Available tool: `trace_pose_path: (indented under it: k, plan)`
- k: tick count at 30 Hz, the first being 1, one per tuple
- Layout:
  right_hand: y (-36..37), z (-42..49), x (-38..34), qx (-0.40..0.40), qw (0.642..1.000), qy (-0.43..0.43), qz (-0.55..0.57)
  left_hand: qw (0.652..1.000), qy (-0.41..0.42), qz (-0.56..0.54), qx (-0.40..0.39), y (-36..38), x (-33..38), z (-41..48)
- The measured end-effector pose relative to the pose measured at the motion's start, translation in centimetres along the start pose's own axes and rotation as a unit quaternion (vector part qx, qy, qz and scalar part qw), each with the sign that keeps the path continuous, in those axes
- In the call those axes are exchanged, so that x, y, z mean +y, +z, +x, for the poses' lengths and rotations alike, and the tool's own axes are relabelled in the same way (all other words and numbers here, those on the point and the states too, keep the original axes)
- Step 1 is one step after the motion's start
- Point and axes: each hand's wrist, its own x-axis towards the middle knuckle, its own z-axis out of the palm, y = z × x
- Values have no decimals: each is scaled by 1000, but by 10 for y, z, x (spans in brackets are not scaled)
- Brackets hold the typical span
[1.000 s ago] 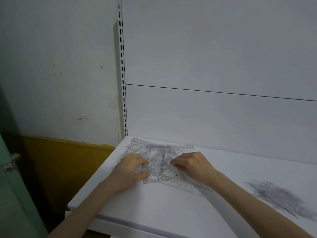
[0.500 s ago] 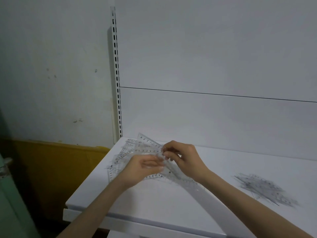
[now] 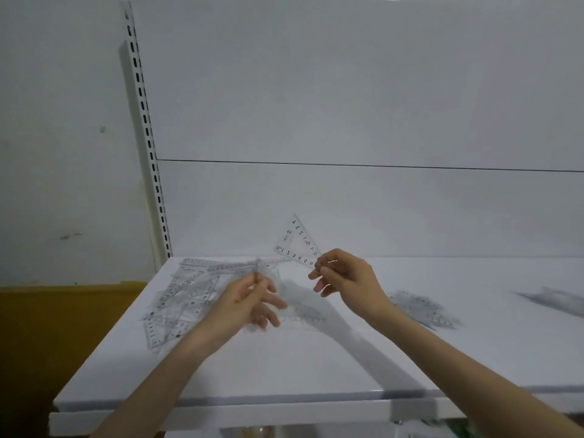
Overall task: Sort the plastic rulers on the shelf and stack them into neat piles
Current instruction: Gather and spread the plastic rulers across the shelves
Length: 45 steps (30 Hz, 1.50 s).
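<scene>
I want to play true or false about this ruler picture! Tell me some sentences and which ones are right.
1. The right hand pinches a see-through triangle ruler by one corner. True.
2. The triangle ruler lies flat on the shelf. False: it is held up in the air, above the shelf.
3. A messy heap of rulers lies at the left end of the shelf. True.
4. The shelf is bright red. False: it is white.
5. A smaller pile of rulers lies on the shelf behind the right arm. True.
</scene>
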Motion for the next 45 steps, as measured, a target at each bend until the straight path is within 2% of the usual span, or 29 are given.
trace_pose_path:
  k: [3, 7, 9, 14, 19, 23, 27, 33, 34, 36, 39, 41, 43, 45]
  plan:
    - [-36, -20, 4, 31, 998, 37, -49, 999, -6, 38, -32, 20, -5, 13]
    - [-93, -58, 14, 105, 985, 84, -112, 996, -32, 0, -86, 64, -7, 34]
    - [-124, -81, 18, 139, 973, 91, -158, 994, -24, 16, -107, 91, -6, 39]
    - [-210, -136, 21, 201, 914, 142, -323, 971, 53, 168, -161, 155, -5, 36]
    - [-290, -163, 31, 284, 867, 180, -368, 958, 86, 199, -189, 198, 1, 51]
    - [-354, -167, 51, 303, 842, 178, -409, 964, 105, 196, -146, 238, 3, 71]
    - [-404, -146, 75, 257, 836, 149, -461, 975, 81, 184, -97, 283, 3, 92]
    - [-440, -102, 110, 115, 839, 134, -515, 969, 76, 232, -43, 317, -3, 107]
    - [-442, -99, 114, 79, 829, 129, -538, 968, 71, 240, -35, 318, -4, 108]
    - [-448, -94, 124, 20, 787, 130, -603, 966, 62, 248, -26, 321, -6, 110]
    - [-447, -94, 124, 29, 754, 77, -652, 964, 59, 257, -27, 328, -5, 109]
    - [-436, -91, 117, 41, 773, 7, -633, 962, 72, 261, -32, 334, -3, 107]
    - [-415, -87, 105, 8, 832, -42, -554, 959, 86, 269, -34, 338, 0, 104]
    - [-386, -85, 88, -60, 888, -16, -455, 957, 95, 271, -31, 340, 3, 101]
